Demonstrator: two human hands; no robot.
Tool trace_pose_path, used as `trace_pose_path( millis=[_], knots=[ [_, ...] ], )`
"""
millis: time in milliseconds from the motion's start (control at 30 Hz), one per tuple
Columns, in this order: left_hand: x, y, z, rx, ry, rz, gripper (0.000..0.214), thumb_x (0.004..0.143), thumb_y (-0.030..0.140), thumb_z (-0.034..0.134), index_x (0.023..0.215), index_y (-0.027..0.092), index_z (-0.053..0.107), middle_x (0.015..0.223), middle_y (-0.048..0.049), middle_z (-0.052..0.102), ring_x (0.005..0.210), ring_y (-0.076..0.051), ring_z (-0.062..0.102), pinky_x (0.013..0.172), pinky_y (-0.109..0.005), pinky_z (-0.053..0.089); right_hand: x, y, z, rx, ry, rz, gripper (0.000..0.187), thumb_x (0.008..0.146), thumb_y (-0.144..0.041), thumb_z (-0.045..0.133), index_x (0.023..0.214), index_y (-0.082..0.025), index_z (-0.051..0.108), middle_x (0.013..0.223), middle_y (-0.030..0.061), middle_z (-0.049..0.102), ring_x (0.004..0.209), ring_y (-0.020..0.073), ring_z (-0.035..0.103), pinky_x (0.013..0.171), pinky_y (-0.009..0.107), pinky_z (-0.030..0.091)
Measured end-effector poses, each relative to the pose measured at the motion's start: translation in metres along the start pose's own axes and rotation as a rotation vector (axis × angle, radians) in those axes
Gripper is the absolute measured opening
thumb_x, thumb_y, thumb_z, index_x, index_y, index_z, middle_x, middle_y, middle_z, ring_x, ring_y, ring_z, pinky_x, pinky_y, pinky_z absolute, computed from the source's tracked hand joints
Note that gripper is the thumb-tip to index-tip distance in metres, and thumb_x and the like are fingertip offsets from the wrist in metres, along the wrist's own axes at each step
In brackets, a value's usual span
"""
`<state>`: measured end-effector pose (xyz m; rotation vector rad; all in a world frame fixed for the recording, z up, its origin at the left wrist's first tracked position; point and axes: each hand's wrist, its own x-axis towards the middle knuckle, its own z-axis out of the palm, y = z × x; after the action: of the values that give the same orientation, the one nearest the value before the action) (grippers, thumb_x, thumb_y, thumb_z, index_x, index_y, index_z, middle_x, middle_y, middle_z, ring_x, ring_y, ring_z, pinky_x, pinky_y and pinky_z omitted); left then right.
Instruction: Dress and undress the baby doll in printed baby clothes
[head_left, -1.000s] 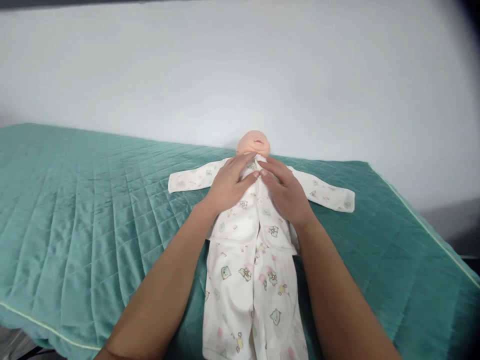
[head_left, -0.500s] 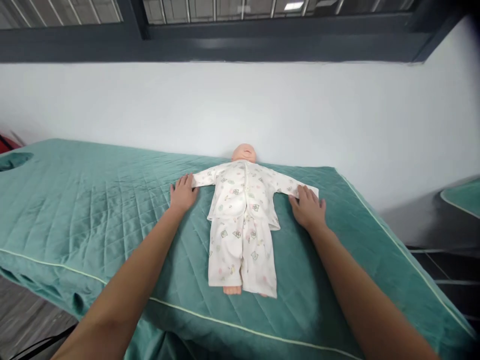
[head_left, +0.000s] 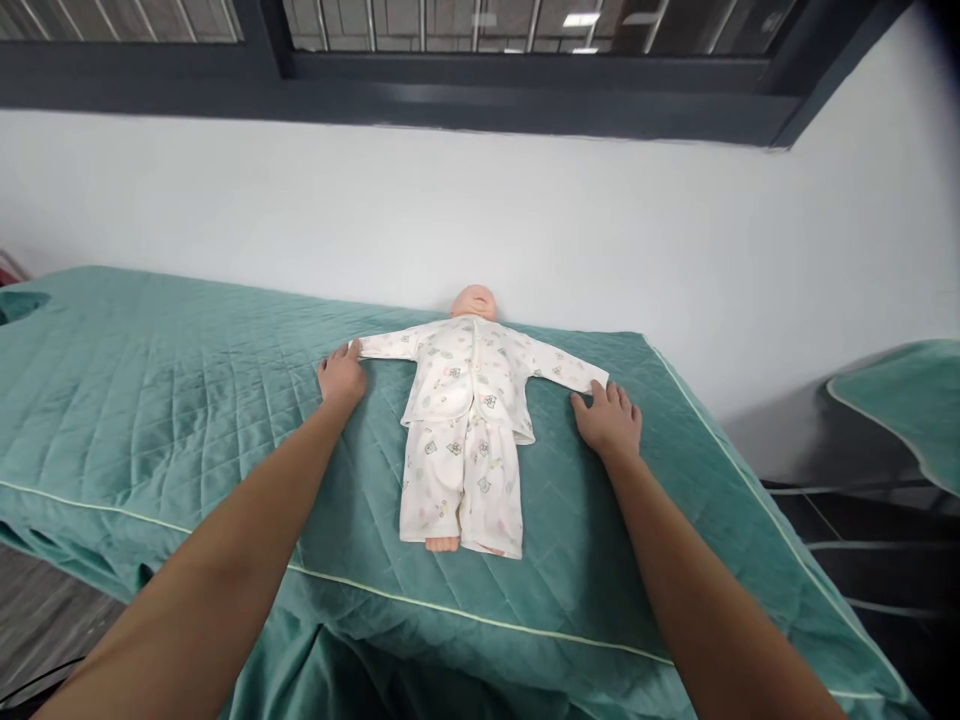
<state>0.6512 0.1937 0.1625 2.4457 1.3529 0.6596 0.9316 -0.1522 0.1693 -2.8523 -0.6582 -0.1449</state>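
A baby doll (head_left: 474, 302) lies on its back on a green quilted cover, its head by the wall. It wears a white printed pajama top (head_left: 469, 370) and matching pants (head_left: 461, 485); toes show below one pant leg. Both sleeves are spread out sideways. At the end of the left-side sleeve (head_left: 386, 345), my left hand (head_left: 343, 375) has its fingers curled in, with the cuff at the thumb and fingertips. My right hand (head_left: 611, 415) rests at the cuff of the other sleeve (head_left: 570, 367), its fingers apart on the cover and thumb stretched out.
The green quilted cover (head_left: 187, 400) drapes over the bed's front edge. Behind it rises a white wall (head_left: 450, 210) below a dark window frame (head_left: 525, 95). Another green-covered piece (head_left: 907, 400) stands at the right.
My left hand's fingers have curled in at the cuff, where they lay stretched out before. My right hand has slid outward off the sleeve to its end. The camera view has shifted slightly.
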Motion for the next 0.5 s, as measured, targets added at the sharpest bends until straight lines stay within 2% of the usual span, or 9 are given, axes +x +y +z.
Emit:
trace_pose_path(
  millis=[133,200,367,500],
  knots=[
    [-0.0015,-0.0003,-0.0016,-0.013,0.104,-0.029,0.056,0.095,0.010,0.034,0.150,0.018,0.043,0.159,-0.0150,0.041,0.146,-0.036,0.035,0.117,-0.068,0.020,-0.0012,-0.0006,-0.0005,0.000,0.004,0.001,0.067,0.101,-0.054,0.027,0.155,-0.015,0.039,0.163,0.0175,0.031,0.152,0.0331,0.025,0.122,0.054,0.021],
    [-0.0016,0.0004,-0.0017,0.013,0.135,-0.063,0.057,0.095,0.010,0.033,0.150,0.020,0.045,0.159,-0.0152,0.040,0.147,-0.036,0.032,0.117,-0.069,0.019,-0.0020,-0.0015,-0.0012,-0.002,-0.001,0.000,0.067,0.101,-0.053,0.027,0.155,-0.014,0.039,0.163,0.0174,0.031,0.152,0.0331,0.026,0.122,0.054,0.021],
    [0.0001,-0.0005,0.0000,0.112,0.056,-0.123,0.054,0.093,0.011,0.038,0.141,0.025,0.057,0.154,-0.0114,0.048,0.144,-0.031,0.039,0.116,-0.058,0.029,-0.0029,-0.0036,-0.0026,-0.009,-0.004,0.007,0.066,0.102,-0.052,0.026,0.155,-0.015,0.039,0.164,0.0167,0.030,0.152,0.0324,0.025,0.122,0.054,0.021],
    [-0.0006,-0.0007,0.0026,0.112,0.040,-0.118,0.048,0.092,0.016,0.042,0.135,0.022,0.062,0.148,-0.0134,0.054,0.142,-0.033,0.041,0.118,-0.059,0.026,-0.0025,-0.0047,-0.0025,-0.020,-0.016,0.026,0.065,0.102,-0.052,0.026,0.155,-0.016,0.038,0.164,0.0154,0.029,0.153,0.0309,0.024,0.123,0.053,0.019]
  ],
)
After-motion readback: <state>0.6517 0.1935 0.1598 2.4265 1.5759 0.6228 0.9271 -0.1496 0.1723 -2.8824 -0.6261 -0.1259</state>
